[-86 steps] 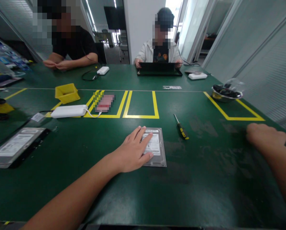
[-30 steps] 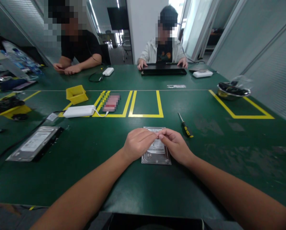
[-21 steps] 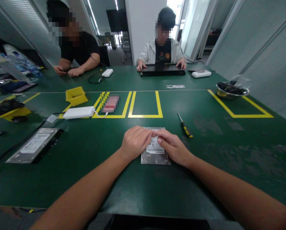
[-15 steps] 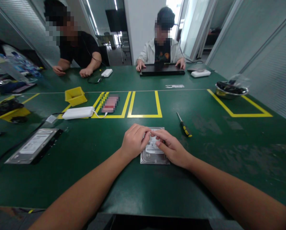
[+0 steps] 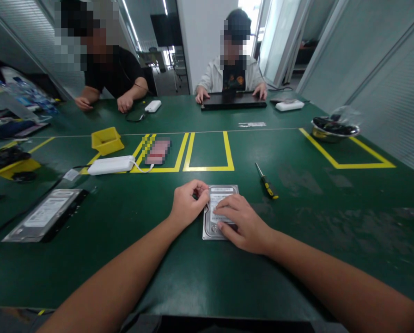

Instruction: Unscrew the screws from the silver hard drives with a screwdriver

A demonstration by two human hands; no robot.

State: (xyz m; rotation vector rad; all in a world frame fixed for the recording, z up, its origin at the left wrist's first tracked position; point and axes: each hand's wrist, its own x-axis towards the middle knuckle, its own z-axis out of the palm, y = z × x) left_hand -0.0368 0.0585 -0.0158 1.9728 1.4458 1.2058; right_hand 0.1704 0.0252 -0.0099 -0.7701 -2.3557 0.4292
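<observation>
A silver hard drive (image 5: 224, 189) with a white label lies flat on the green table in front of me. My left hand (image 5: 189, 201) is at its upper left edge, thumb and fingers curled together; whatever is between them, if anything, is too small to make out. Across the drive's lower right part rests my right hand (image 5: 241, 222), palm down with fingers apart, covering some of the label. To the right lies a screwdriver (image 5: 267, 182) with a black and yellow handle.
Another hard drive (image 5: 47, 212) lies at left. Beyond are a white power strip (image 5: 112, 165), a yellow bin (image 5: 106, 141) and a phone (image 5: 158, 151). A metal bowl (image 5: 335, 132) with dark items stands at far right. Two people sit opposite, one holding a black panel (image 5: 234, 100).
My hands, whose fingertips met above the drive, have come apart. The left has shifted left to the drive's edge; the right has moved lower and spread over the label.
</observation>
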